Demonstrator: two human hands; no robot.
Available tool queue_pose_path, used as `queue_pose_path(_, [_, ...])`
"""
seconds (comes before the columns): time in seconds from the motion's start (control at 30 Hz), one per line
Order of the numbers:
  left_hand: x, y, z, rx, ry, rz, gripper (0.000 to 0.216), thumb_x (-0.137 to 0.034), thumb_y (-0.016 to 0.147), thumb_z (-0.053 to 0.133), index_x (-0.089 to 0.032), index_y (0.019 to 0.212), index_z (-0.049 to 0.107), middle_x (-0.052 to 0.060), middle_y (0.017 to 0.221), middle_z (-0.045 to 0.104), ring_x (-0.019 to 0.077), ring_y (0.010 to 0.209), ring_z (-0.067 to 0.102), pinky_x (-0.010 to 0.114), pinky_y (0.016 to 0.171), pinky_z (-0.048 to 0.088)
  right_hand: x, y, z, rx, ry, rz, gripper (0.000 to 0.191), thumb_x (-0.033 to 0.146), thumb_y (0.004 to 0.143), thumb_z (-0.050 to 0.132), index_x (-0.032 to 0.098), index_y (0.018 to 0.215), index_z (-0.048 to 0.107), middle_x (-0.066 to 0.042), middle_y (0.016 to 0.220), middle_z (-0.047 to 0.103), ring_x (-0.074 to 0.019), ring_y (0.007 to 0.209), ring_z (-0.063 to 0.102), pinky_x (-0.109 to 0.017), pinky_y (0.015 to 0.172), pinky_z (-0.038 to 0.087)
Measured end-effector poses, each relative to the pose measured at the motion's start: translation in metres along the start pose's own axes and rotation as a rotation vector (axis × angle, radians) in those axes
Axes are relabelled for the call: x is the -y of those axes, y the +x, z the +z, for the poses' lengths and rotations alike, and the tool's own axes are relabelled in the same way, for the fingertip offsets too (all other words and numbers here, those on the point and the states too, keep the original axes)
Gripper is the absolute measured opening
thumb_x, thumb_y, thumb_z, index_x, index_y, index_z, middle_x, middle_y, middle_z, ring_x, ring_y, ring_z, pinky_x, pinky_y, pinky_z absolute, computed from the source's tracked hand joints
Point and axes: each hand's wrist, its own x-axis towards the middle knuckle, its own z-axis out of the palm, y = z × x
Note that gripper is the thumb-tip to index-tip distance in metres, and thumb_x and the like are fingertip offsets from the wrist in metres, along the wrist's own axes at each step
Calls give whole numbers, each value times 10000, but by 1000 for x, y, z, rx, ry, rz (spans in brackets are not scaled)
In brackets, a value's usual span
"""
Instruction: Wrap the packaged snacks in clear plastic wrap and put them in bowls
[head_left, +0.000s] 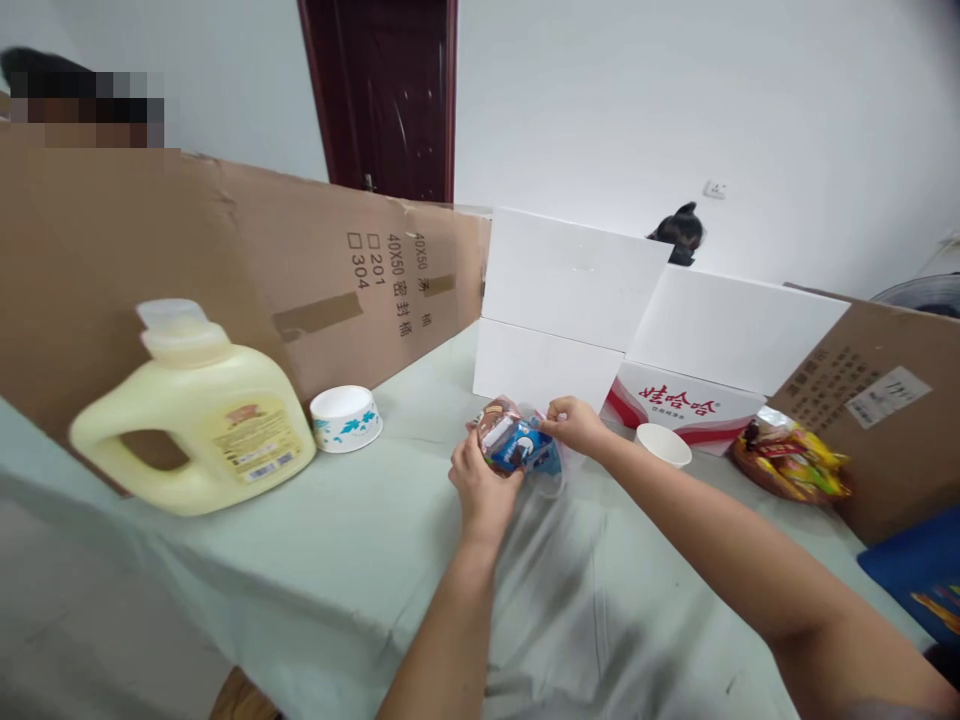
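In front of me, near the table's middle, is a snack packet (515, 447) with blue and brown printing. Clear plastic (553, 482) shows at its right side; I cannot tell whether it is a bag or a container. My left hand (484, 485) is closed round the packet's left and lower side, the thumb across its front. At the upper right edge, the fingers of my right hand (576, 424) are pinched together on the packet. What lies between those fingertips is too small to make out clearly.
A yellow detergent jug (259, 430) and a paper bowl (346, 420) stand on the left. To the right are a white bowl (663, 446), a basket of snacks (791, 465) and a blue package (919, 570). Cardboard panels (315, 250) line the back. Two people's heads show beyond.
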Motion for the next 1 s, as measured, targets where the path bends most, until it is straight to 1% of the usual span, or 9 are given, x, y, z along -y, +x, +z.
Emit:
queue_pose_path(0.1, [1,-2,-3,58,176,3,862,-192,584,817,-178,1342,406,172,1303,473,352,1251,444,508,1041,355,3,-9,-1,-65,-132,-87,112,273,717,679,196,654,626,-48,1196,619,-250,1090,514,-368,873,417])
queue_pose_path(0.17, [1,-3,-4,180,272,-27,828,-212,595,820,-182,1329,438,172,1308,461,351,1229,453,493,1034,351,2,-13,-1,-77,-204,-120,107,264,709,699,200,653,634,-51,1317,561,-311,1184,451,-454,933,377])
queue_pose_path(0.3, [-1,-7,-1,332,384,-105,858,-283,619,811,-232,1375,408,170,1429,373,407,1295,375,525,1035,328,-11,-11,-3,-83,-277,-147,123,248,713,710,197,635,631,-60,1307,579,-338,1183,457,-494,947,359])
queue_pose_path(0.43, [-6,-8,0,334,424,-157,920,-354,620,811,-237,1418,367,167,1528,262,497,1389,183,607,1063,265,-31,-3,-11,-178,-274,-124,125,260,743,681,198,651,623,-62,1356,542,-344,1237,417,-508,965,350])
queue_pose_path(0.53, [-8,-7,-1,314,417,-161,940,-375,627,809,-230,1433,349,170,1543,241,509,1407,127,618,1074,256,-52,-1,-17,-260,-220,-74,154,300,739,673,203,641,604,-53,1352,544,-327,1226,440,-499,973,361])
queue_pose_path(0.7, [-9,-5,-3,301,390,-155,938,-397,590,837,-166,1386,397,221,1541,212,513,1407,134,599,1061,304,-105,-14,-27,-398,-70,60,209,363,727,621,210,608,543,-94,1194,621,-261,1124,554,-417,964,413])
queue_pose_path(0.8, [-6,-6,0,276,341,-102,941,-390,608,826,-148,1390,362,235,1507,275,467,1408,193,610,1068,296,-143,-31,-37,-482,7,137,253,414,712,589,224,574,495,-91,1087,651,-262,1105,570,-409,963,419])
queue_pose_path(0.9, [-3,-8,3,240,298,-43,953,-376,636,806,-166,1418,305,224,1477,326,421,1396,256,624,1078,277,-175,-47,-50,-560,61,206,283,460,673,598,228,558,482,-95,1113,643,-278,1124,554,-419,992,391])
queue_pose_path(1.0, [-2,-10,5,220,315,-25,946,-380,655,791,-166,1433,296,219,1471,333,431,1385,263,632,1066,290,-194,-58,-58,-617,107,260,306,497,655,602,227,571,484,-104,1155,632,-285,1137,544,-404,994,379])
